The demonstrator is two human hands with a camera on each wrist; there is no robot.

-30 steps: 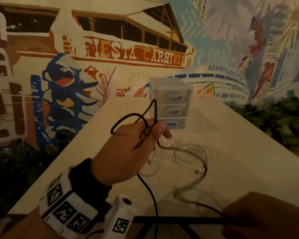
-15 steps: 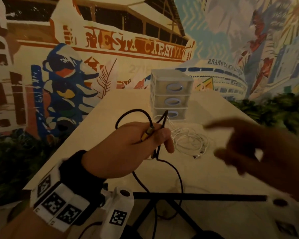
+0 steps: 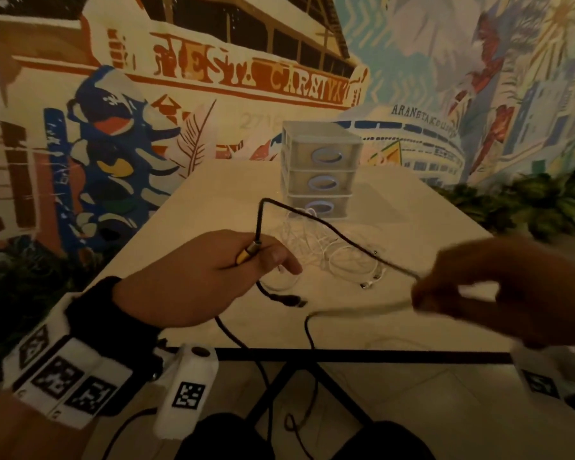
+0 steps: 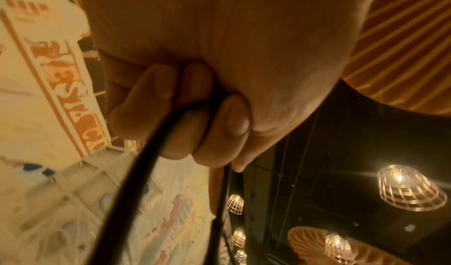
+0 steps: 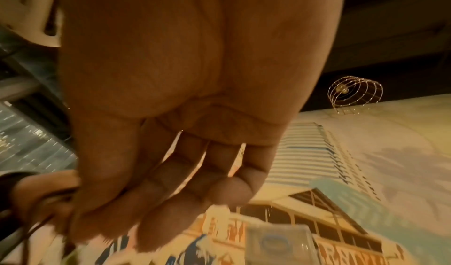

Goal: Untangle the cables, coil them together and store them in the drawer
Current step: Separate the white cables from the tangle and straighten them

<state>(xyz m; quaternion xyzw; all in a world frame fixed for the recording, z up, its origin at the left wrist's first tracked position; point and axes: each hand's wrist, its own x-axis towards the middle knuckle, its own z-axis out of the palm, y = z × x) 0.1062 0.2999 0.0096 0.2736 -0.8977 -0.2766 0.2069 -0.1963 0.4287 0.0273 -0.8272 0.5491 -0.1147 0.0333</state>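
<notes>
- Clearly the nearest risk hangs below the table edge (image 3: pixel 346 352): the black cable (image 3: pixel 326 224) drops in slack loops toward the floor beside the black table legs (image 3: pixel 269 390), and I judge a quick pull could catch a loop on them.
- At the left hand (image 3: pixel 193 277) the fingers curl round the cable, its yellow plug (image 3: pixel 244 255) sticking up between thumb and forefinger; the left wrist view shows two strands passing under the curled fingers (image 4: pixel 185 114). If that grip loosens, the gathered turns would likely spring apart.
- Just past it, the cable's other plug (image 3: pixel 291 299) lies loose on the table, free to swing or drag when the cable is drawn.
- The right hand (image 3: pixel 478 290) is blurred; its thumb and forefinger seem to pinch the cable's far run, the other fingers loosely bent. A blurred hand suggests speed, so the strand may slip through.
- Beyond the hands, the white cables (image 3: pixel 332 257) lie in a loose heap on the table, and the black cable arches right over them. Lowering or dragging it across could, I think, snag the heap and tangle them anew.
- Farthest, the small drawer unit (image 3: pixel 319 164) stands just behind the heap with all three drawers closed, and both hands are busy, so one must be freed before storing.
- Behind stands a painted mural wall (image 3: pixel 213 78) with plants (image 3: pixel 528 200) at its foot, out of the way.
</notes>
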